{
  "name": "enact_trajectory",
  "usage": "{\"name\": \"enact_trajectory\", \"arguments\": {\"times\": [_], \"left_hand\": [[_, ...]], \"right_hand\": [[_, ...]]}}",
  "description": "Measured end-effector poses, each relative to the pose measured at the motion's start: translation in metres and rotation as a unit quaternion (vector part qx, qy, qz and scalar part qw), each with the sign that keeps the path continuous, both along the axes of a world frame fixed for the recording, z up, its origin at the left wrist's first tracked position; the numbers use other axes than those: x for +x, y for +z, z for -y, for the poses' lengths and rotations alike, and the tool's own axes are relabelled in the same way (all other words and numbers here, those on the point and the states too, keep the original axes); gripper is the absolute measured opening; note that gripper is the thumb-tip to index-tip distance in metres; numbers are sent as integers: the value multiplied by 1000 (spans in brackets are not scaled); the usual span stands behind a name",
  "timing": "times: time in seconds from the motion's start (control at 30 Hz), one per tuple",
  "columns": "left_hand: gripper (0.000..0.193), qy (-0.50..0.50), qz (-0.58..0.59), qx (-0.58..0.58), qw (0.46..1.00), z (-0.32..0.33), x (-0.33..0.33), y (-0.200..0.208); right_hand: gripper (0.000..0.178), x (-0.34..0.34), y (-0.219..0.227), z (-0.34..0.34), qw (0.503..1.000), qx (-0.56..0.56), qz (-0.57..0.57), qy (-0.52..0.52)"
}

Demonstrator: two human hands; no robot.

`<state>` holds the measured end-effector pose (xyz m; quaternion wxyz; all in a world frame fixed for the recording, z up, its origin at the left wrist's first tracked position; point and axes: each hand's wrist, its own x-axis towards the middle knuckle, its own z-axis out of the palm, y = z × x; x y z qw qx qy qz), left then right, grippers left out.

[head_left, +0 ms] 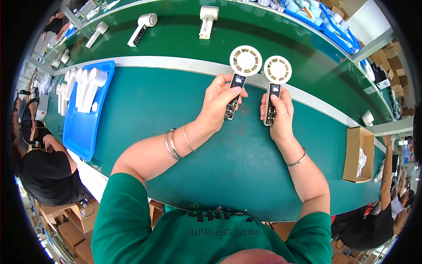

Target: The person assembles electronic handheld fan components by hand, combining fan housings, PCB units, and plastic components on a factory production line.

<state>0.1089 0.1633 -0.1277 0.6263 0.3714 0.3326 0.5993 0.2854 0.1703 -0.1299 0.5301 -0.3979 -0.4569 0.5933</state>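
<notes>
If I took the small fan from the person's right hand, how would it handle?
The fan would probably feel stiff: its round head sticks straight out from the handle. The exposed circuit board looks fragile, so rough touches might harm it. Stood upright, the wide head over a slim handle could make it tip.

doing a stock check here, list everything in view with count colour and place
bench: one, green, centre
held fans: two, white with dark boards, upper centre
blue tray: one, blue, bench's left side
tray fans: at least three, white, in blue tray
far strip: one, green, beyond bench
strip fans: at least five, white, on far strip
carton: one, brown, bench's right end
co-workers: at least two, black tops, both sides
bracelets: at least four, silver, both forearms
shirt: one, green, bottom
left hand: one, bare, gripping left fan
right hand: one, bare, gripping right fan
</notes>
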Motion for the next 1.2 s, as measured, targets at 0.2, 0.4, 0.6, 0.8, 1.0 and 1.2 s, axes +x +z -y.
{"name": "enact_trajectory", "arguments": {"times": [0.2, 0.4, 0.6, 0.8, 1.0, 1.2], "left_hand": [[21, 3, 5, 4, 1000, -1, 1, -1], [21, 1, 0, -2, 1000, -2, 1, -1], [23, -1, 7, 2, 1000, -1, 0, -2], [24, -6, 14, 6, 1000, -1, -1, -2], [24, -4, 15, 9, 1000, -1, -1, -3], [21, -2, 11, 1, 1000, -1, 1, -1]], "right_hand": [[33, 0, 2, 1, 1000, -2, 10, -1], [31, -2, 4, 2, 1000, -8, 14, -3], [32, -1, 2, 2, 1000, 10, 6, 2], [34, -1, 2, 2, 1000, 14, 3, 1], [34, -1, 1, 1, 1000, 13, -1, 2], [34, 0, 2, 2, 1000, 9, 7, 0]]}}
